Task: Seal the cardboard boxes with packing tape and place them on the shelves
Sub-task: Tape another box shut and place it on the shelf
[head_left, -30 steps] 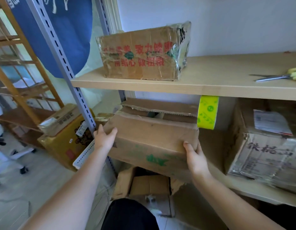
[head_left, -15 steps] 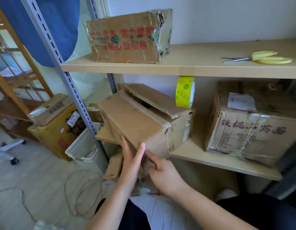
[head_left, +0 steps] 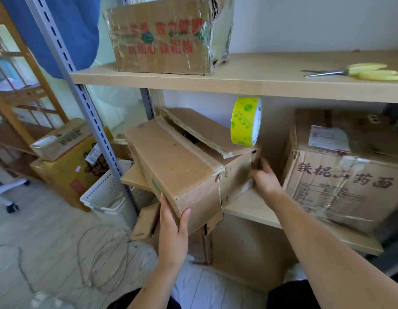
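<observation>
Both hands point(head_left: 173, 228) grip the cardboard box point(head_left: 184, 161) (flaps unsealed).

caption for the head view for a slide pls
Both hands, left and right, turn an unsealed cardboard box on the lower shelf beside a green tape roll.

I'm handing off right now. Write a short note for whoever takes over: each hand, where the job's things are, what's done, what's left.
Left hand: grips the near bottom corner of the open box.
Right hand: holds that box's right end.
Box: skewed on the lower shelf, near corner overhanging, top flaps unsealed.
Tape roll: on edge behind the box. Scissors: on the upper shelf.
Done: taped boxes sit on the upper shelf and at lower right.
Left: close the flaps, tape them, set the box square.
</observation>
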Tool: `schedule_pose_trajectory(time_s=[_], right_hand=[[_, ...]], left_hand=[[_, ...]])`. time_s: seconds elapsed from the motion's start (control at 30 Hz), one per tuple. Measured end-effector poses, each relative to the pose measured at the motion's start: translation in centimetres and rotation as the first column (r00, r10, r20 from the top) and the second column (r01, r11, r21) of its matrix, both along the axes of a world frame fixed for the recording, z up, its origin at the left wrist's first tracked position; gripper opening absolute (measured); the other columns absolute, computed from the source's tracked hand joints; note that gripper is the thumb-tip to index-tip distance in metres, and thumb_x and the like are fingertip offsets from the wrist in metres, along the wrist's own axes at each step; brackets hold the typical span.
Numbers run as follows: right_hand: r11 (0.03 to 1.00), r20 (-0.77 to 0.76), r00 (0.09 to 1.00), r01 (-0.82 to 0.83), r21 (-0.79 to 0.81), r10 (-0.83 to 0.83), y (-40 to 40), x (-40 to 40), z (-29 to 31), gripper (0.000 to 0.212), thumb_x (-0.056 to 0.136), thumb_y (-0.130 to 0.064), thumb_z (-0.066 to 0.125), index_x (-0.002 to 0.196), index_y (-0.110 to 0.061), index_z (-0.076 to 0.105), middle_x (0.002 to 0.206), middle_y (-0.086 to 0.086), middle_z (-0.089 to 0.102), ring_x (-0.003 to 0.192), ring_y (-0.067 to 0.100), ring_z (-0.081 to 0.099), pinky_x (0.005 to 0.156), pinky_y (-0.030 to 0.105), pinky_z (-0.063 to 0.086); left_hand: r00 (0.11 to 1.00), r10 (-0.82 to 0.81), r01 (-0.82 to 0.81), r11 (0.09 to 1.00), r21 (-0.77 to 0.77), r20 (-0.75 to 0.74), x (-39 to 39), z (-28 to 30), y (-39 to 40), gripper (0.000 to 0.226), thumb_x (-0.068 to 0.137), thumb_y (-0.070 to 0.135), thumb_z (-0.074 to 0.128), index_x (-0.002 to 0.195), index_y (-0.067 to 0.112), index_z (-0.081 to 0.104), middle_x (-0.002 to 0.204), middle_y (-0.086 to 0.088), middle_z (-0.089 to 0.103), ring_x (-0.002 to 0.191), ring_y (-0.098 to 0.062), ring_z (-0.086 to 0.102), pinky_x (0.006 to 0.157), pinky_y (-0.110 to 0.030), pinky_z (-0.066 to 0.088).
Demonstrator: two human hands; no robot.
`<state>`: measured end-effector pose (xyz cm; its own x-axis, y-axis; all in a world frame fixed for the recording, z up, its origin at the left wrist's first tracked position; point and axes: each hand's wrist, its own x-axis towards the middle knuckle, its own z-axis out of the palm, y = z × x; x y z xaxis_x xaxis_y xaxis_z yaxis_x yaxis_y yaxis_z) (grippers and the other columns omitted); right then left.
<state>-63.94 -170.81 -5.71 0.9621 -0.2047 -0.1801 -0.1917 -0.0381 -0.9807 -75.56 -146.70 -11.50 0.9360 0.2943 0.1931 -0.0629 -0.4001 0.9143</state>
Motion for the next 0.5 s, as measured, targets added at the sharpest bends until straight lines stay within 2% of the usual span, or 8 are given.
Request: schedule_pose_trajectory(time_s=[0.07, 0.13, 0.2, 0.23, 0.27, 0.37, 0.43, 0.5], right_hand=[[0.993, -0.022, 0.996, 0.081, -0.089, -0.083, 0.4, -0.4, 0.8, 0.045, 0.073, -0.017, 0.059, 0.117, -0.025, 0.057, 0.109, 0.006, 0.066, 0.109, 0.031, 0.060, 0.096, 0.042, 0.049], [0.953, -0.016, 0.989, 0.136, -0.271, -0.146, 0.5, -1.6, 1.6, 0.021, 0.085, -0.016, 0.057, 0.106, -0.017, 0.056, 0.098, 0.007, 0.063, 0.097, 0.030, 0.059, 0.081, 0.035, 0.046], [0.890, 0.036, 0.987, 0.156, -0.429, -0.156, 0.5, -3.2, 1.8, 0.014, 0.090, -0.019, 0.055, 0.103, -0.013, 0.055, 0.094, 0.007, 0.061, 0.088, 0.028, 0.055, 0.074, 0.032, 0.039], [0.863, 0.069, 0.986, 0.169, -0.477, -0.154, 0.6, -4.2, 1.8, 0.014, 0.091, -0.021, 0.055, 0.100, -0.011, 0.053, 0.092, 0.008, 0.060, 0.085, 0.028, 0.054, 0.074, 0.032, 0.039], [0.842, 0.099, 0.983, 0.183, -0.507, -0.155, 0.6, -5.1, 1.7, 0.015, 0.092, -0.023, 0.055, 0.098, -0.010, 0.052, 0.091, 0.009, 0.060, 0.085, 0.029, 0.054, 0.074, 0.034, 0.040], [0.808, 0.168, 0.982, 0.169, -0.565, -0.088, 0.4, -7.9, 1.0, 0.016, 0.092, -0.025, 0.056, 0.092, -0.011, 0.049, 0.088, 0.009, 0.060, 0.082, 0.029, 0.058, 0.076, 0.042, 0.049], [0.769, 0.218, 0.976, 0.121, -0.627, 0.024, 0.1, -9.4, 0.5, 0.016, 0.091, -0.024, 0.058, 0.090, -0.013, 0.047, 0.087, 0.007, 0.057, 0.076, 0.023, 0.057, 0.071, 0.040, 0.049], [0.721, 0.234, 0.960, 0.054, -0.690, 0.151, -0.3, -10.0, 0.3, 0.015, 0.091, -0.025, 0.060, 0.093, -0.016, 0.047, 0.090, 0.002, 0.056, 0.077, 0.016, 0.056, 0.071, 0.036, 0.049]], left_hand=[[1.000, 0.004, -0.004, 1.000, -0.016, 0.004, -0.2, 0.0, 0.6, 0.077, 0.094, 0.058, 0.043, 0.158, 0.032, 0.010, 0.158, 0.008, 0.033, 0.145, -0.009, 0.032, 0.118, -0.037, 0.033], [1.000, 0.006, -0.007, 0.999, -0.034, -0.023, -0.7, 0.4, 1.6, 0.069, 0.095, 0.052, 0.043, 0.156, 0.026, 0.022, 0.151, 0.008, 0.042, 0.139, -0.008, 0.039, 0.113, -0.030, 0.038], [0.996, -0.006, 0.001, 0.998, -0.060, -0.093, -1.5, 1.0, 2.7, 0.049, 0.099, 0.043, 0.044, 0.144, 0.027, 0.039, 0.134, 0.015, 0.054, 0.127, -0.007, 0.049, 0.094, -0.008, 0.042], [0.993, -0.009, 0.002, 0.998, -0.060, -0.120, -1.7, 1.1, 3.4, 0.037, 0.100, 0.039, 0.045, 0.136, 0.030, 0.044, 0.124, 0.019, 0.056, 0.119, -0.006, 0.053, 0.083, -0.002, 0.041], [0.991, -0.007, -0.001, 0.998, -0.056, -0.135, -1.9, 1.2, 4.2, 0.033, 0.100, 0.038, 0.046, 0.132, 0.031, 0.046, 0.117, 0.022, 0.057, 0.113, -0.004, 0.055, 0.076, -0.001, 0.041], [0.986, 0.012, -0.017, 1.000, -0.024, -0.166, -1.6, 1.5, 6.2, 0.038, 0.099, 0.043, 0.047, 0.132, 0.024, 0.054, 0.116, 0.014, 0.061, 0.112, -0.011, 0.057, 0.079, -0.018, 0.042], [0.982, 0.013, -0.026, 0.997, -0.069, -0.189, -1.1, 1.5, 7.0, 0.040, 0.101, 0.042, 0.046, 0.136, 0.023, 0.053, 0.120, 0.012, 0.060, 0.116, -0.013, 0.056, 0.088, -0.027, 0.041], [0.983, 0.020, -0.039, 0.994, -0.105, -0.181, -0.3, 1.5, 7.1, 0.040, 0.103, 0.040, 0.044, 0.139, 0.024, 0.052, 0.124, 0.012, 0.059, 0.119, -0.012, 0.054, 0.094, -0.029, 0.040]])
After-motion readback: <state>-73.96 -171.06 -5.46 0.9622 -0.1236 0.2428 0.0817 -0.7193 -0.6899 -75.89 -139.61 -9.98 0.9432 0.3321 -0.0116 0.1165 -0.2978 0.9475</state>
